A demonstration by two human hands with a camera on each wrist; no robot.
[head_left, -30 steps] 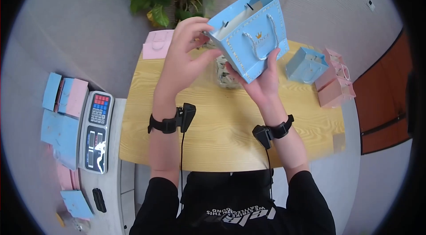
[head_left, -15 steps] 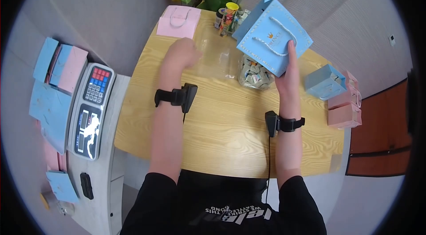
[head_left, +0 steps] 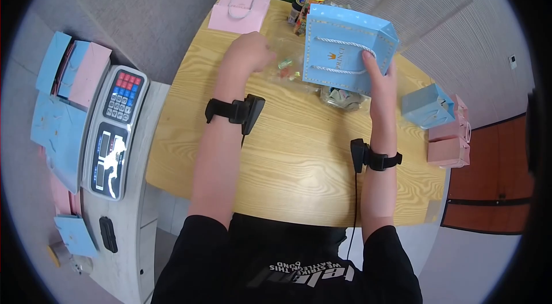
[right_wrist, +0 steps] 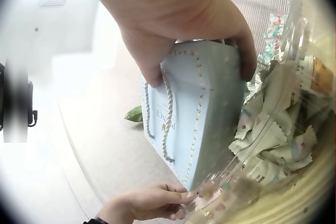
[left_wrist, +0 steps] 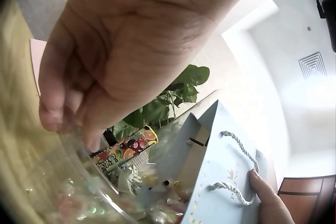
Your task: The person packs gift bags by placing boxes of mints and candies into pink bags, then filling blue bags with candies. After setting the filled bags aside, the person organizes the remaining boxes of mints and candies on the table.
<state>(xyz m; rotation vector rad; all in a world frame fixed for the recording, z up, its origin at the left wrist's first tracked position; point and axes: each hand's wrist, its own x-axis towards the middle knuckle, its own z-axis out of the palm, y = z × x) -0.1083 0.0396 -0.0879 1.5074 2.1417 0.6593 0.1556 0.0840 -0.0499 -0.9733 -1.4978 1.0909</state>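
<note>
Blue bag (head_left: 336,57) tipped further, jar (head_left: 343,99) partly hidden, clear container (left_wrist: 105,183) blurred

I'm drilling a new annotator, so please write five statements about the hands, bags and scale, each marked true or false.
1. The right hand holds the blue PRINCE bag. True.
2. The left hand grips a pink bag. False: the left hand pinches the rim of a clear plastic container.
3. A pink bag lies at the far left of the wooden table. True.
4. The scale sits in the middle of the wooden table. False: the scale is on the white cabinet to the left.
5. A second blue bag stands near other pink bags on the right. True.
</note>
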